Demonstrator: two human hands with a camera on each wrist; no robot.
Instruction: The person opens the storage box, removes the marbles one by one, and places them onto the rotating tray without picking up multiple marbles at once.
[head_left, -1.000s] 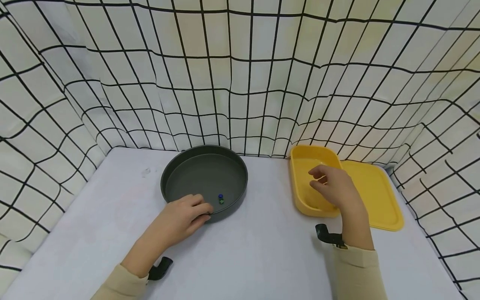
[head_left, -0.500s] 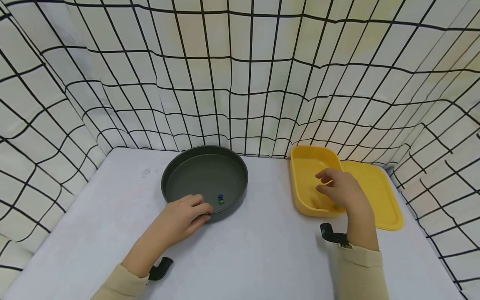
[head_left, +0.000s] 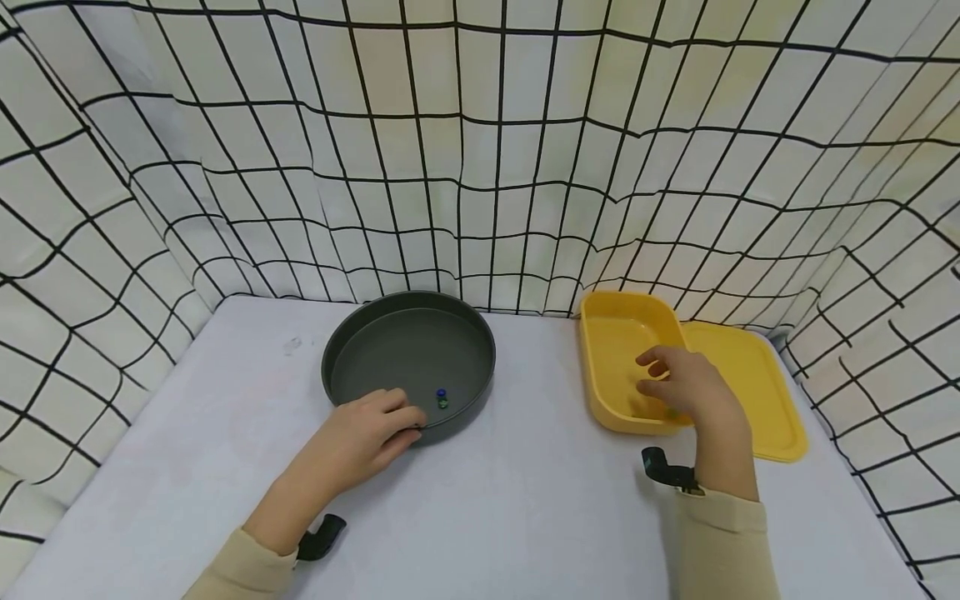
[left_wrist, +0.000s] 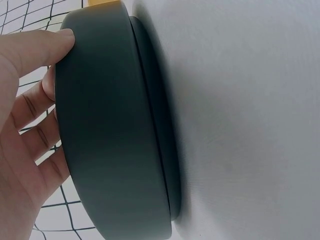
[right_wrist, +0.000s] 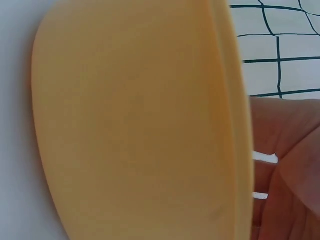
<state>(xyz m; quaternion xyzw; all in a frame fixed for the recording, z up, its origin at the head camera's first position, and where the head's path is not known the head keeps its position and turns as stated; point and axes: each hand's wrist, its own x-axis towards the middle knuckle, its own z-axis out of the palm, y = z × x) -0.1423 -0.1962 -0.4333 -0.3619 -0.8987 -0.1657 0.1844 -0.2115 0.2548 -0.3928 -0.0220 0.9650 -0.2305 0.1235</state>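
My left hand (head_left: 375,433) pinches the near rim of a dark round pan (head_left: 397,350), thumb outside and fingers over the edge, as the left wrist view also shows. Inside the pan, close to those fingers, lie a small blue bead (head_left: 441,392) and a small green bead (head_left: 442,403). Over the yellow tub (head_left: 600,367) hovers my right hand (head_left: 686,383), its fingers loosely bent and parted from the thumb with nothing seen between them. In the right wrist view the tub's wall (right_wrist: 130,120) hides the fingertips. A faint greenish spot (head_left: 672,412) shows by the wrist.
A flat yellow lid (head_left: 765,392) lies right of the tub, partly behind the right forearm. White walls with black netting (head_left: 495,167) enclose the white table (head_left: 525,517) at the back and both sides. Each wrist wears a black camera mount (head_left: 321,536).
My right hand has shifted slightly right and toward me over the tub, and its fingers have spread a little. The left hand, the pan and the two beads stay put.
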